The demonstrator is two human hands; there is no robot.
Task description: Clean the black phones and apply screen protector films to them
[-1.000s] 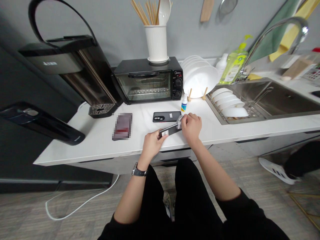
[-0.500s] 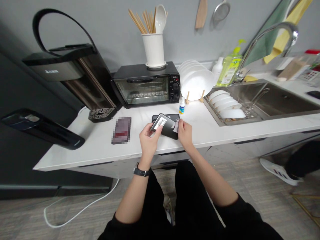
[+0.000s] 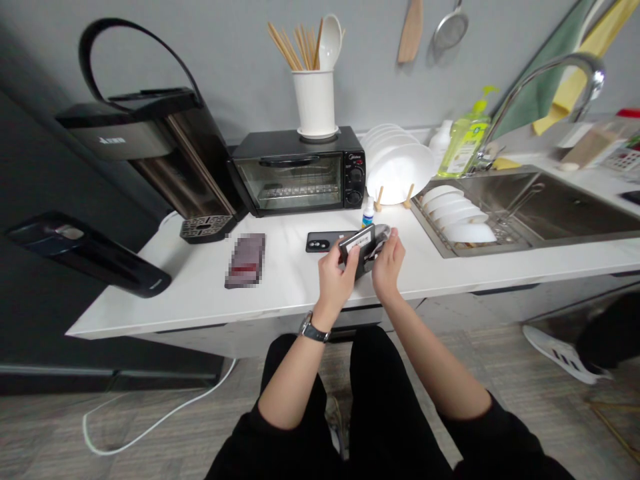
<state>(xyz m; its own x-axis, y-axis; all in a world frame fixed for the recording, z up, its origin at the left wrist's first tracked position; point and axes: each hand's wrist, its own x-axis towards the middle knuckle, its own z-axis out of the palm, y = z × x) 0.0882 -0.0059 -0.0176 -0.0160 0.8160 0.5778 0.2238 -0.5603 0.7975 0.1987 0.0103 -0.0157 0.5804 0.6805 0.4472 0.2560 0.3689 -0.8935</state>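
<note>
My left hand (image 3: 336, 279) grips a dark phone (image 3: 358, 241) by its left side, thumb across the face near a white barcode label. It is tilted above the counter. At its right edge, my right hand (image 3: 389, 268) has its fingers closed on a crumpled grey cloth (image 3: 383, 233), which touches the phone. Behind my left hand a second dark phone (image 3: 320, 243) with round camera lenses lies flat on the white counter (image 3: 285, 280). A small spray bottle (image 3: 368, 212) with a blue label stands just beyond the hands, its base partly hidden.
A blurred-out flat item (image 3: 247, 260) lies to the left. Behind stand a water dispenser (image 3: 150, 147), a toaster oven (image 3: 300, 180) and a rack of white plates (image 3: 400, 175). The sink (image 3: 565, 193) is at right, and a black cylinder (image 3: 90, 257) juts in at left.
Both hands have moved right with the phone and cloth, and the phone is tilted more steeply. More of the phone on the counter now shows, including its lenses.
</note>
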